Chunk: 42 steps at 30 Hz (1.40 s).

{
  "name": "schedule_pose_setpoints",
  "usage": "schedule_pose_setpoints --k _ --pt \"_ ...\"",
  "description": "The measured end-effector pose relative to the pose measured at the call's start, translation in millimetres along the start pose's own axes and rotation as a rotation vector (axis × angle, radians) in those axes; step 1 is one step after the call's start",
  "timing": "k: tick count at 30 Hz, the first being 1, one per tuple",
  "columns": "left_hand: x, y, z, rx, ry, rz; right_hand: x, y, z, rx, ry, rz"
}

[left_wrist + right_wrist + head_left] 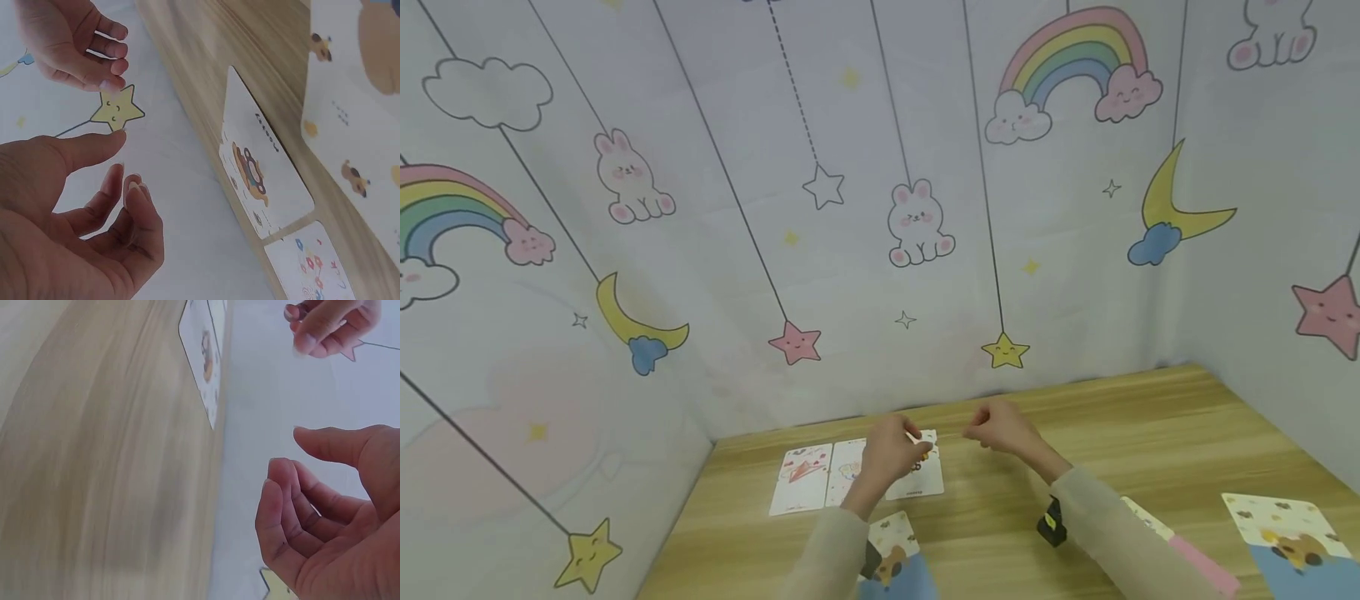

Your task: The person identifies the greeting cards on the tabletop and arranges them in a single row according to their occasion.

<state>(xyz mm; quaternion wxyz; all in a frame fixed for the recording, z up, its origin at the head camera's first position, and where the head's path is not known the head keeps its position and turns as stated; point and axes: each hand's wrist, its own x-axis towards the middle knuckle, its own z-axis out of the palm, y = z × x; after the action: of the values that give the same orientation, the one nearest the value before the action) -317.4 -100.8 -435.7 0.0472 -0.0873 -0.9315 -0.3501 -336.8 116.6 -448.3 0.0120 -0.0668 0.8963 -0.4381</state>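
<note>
So the big thing here is the white cloth (pixel 850 292), rising behind and on both sides, printed with bunnies, rainbows, moons and stars. Next is the wood-grain tabletop (pixel 985 517), running right up to it.

Two pale sleeves come in from the near side, the left sleeve (pixel 827 550) and the right sleeve (pixel 1120 533). The left hand (pixel 891 454) is up off the tabletop, partly blocking the head view of the card row. Its fingers are loosely curled with a small gap to the thumb, holding nothing. Right hand (pixel 1002 427) is near it, a bit right of the row, also raised: fingers bent, thumb just apart from them, nothing in there either.

Cards next. Near edge has a blue card (pixel 901 546) partly under the left sleeve, a pink card (pixel 1187 550) half hidden by the right one, and another blue one (pixel 1296 542) off to the right. The row sits near the back: plane card (pixel 803 479) on the left, flower card (pixel 844 487) in the middle, animal card (pixel 928 479) on the right, lying flat.

Smallest bit: a black gadget (pixel 1051 525) at the right cuff.
</note>
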Motion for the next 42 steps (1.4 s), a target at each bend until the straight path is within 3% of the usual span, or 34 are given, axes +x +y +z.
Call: schedule_pose_setpoints --k 8,16,24,30,34,38,42 --pt "-5.1 17.2 7.2 -0.023 -0.029 0.096 -25.3 12.7 -39.6 -0.005 -0.022 -0.052" --pt "-14.9 28.6 19.8 -0.087 -0.072 0.098 -47.0 25.5 -61.9 -0.011 -0.037 -0.114" --pt "-32.0 44.5 43.0 -0.057 -0.142 0.106 -72.5 40.0 -81.0 -0.103 -0.031 -0.172" --pt "-45.1 66.8 65.0 0.096 -0.204 0.094 -95.3 50.2 -104.3 -0.108 -0.056 -0.214" --pt "-55.6 80.8 80.0 0.180 -0.224 0.120 -106.6 60.8 -114.1 -0.114 -0.076 -0.257" --pt "-67.4 92.5 95.8 0.239 -0.234 0.124 -116.3 74.6 -119.9 -0.172 -0.079 -0.244" --pt "-75.1 104.7 110.8 0.359 -0.225 0.158 -125.2 86.6 -124.1 -0.259 -0.044 -0.198"
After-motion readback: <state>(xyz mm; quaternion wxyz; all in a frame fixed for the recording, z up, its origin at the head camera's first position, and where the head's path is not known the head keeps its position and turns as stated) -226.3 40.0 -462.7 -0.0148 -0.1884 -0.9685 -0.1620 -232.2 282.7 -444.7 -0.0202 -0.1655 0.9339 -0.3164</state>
